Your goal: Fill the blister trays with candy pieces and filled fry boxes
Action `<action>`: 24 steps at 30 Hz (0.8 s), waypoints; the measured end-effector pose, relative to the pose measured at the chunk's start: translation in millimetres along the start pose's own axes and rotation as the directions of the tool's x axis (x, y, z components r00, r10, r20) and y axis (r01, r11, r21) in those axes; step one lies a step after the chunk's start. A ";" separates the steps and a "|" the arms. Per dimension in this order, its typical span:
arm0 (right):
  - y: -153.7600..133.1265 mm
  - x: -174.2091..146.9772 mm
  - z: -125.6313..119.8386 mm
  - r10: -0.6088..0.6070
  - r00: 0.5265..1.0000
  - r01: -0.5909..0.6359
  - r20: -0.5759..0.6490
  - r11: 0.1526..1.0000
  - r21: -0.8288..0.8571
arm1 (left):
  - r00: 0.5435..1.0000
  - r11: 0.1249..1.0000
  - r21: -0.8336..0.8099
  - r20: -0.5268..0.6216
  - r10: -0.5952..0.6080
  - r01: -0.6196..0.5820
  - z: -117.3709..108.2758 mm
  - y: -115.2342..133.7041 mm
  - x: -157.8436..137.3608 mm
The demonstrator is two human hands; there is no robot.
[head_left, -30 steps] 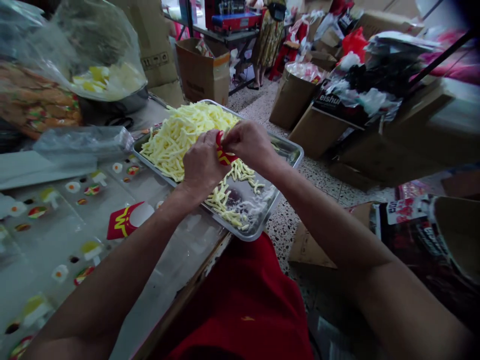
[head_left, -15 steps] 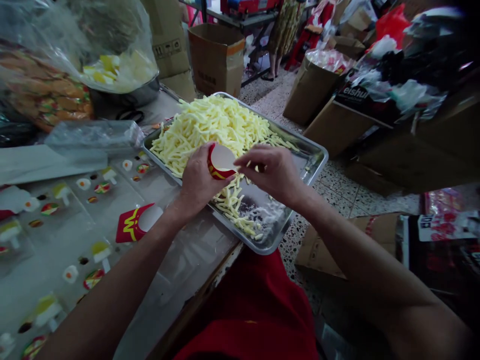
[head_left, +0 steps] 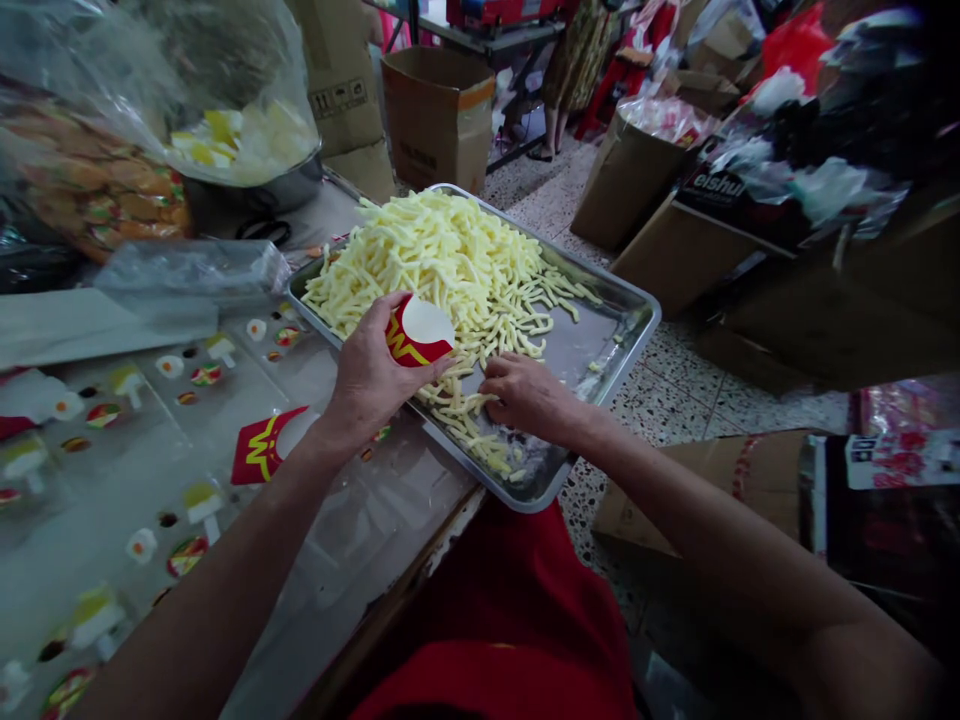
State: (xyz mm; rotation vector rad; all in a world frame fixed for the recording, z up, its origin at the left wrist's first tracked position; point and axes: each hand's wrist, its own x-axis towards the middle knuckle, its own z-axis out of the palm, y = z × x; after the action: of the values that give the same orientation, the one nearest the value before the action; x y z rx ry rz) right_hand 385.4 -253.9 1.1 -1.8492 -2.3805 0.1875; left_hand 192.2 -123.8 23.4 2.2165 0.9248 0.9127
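My left hand (head_left: 379, 360) is closed around a red fry box (head_left: 412, 350) with a yellow zigzag mark, tilted over the metal tray (head_left: 634, 325); its white inside faces up. A big heap of pale yellow fry-shaped sticks (head_left: 442, 250) fills the tray's far left part, and looser sticks trail toward the near corner. Down among these loose sticks is my right hand (head_left: 525, 397), its fingers curled together; their tips are hidden, so I cannot make out what is between them. On the table, a second red fry box (head_left: 266, 445) lies partly behind my left forearm.
Clear plastic sheets with small food-shaped pieces (head_left: 202, 505) cover the table (head_left: 315, 590). Behind them are a metal bowl (head_left: 262, 185) with a bag in it and black scissors (head_left: 262, 230). Cardboard boxes (head_left: 439, 125) stand around the floor. A person (head_left: 574, 65) stands at the back.
My right hand has moved from the fry box's opening down to the sticks on the tray. My left hand has shifted slightly left with the box.
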 end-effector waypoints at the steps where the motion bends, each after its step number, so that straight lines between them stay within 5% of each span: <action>1: 2.2 -4.8 1.5 0.025 1.000 -0.025 0.006 0.999 -0.020 | 1.000 1.000 0.001 -0.002 -0.002 0.002 -2.6 -0.5 -2.6; 7: 16.4 -33.8 -2.1 0.223 0.967 -0.221 -0.127 0.975 0.027 | 0.999 0.999 0.041 0.031 -0.012 0.011 -4.1 0.7 -22.9; 11: 4.5 -27.2 -3.9 0.260 0.935 -0.213 -0.240 0.955 0.206 | 0.999 0.997 0.065 -0.015 -0.032 0.033 -5.9 2.1 -29.1; 15: -17.7 -2.8 3.9 0.180 0.975 -0.156 -0.134 0.973 0.173 | 0.995 0.991 0.109 -0.072 -0.073 0.081 -16.2 2.3 -33.5; 18: -19.7 5.9 11.5 0.182 0.980 -0.158 -0.085 0.959 0.235 | 0.997 0.984 0.165 0.005 -0.072 0.070 -24.7 2.3 -39.1; 24: -4.2 -8.1 -6.7 0.403 0.915 -0.307 0.021 0.659 0.687 | 0.982 0.938 0.339 0.191 0.011 -0.076 -29.7 9.9 -49.2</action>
State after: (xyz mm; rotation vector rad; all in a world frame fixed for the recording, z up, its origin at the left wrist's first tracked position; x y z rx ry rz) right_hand 384.5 -262.7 8.3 -1.8180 -1.4965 0.8255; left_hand 147.4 -160.5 30.4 2.5764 1.0114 0.5799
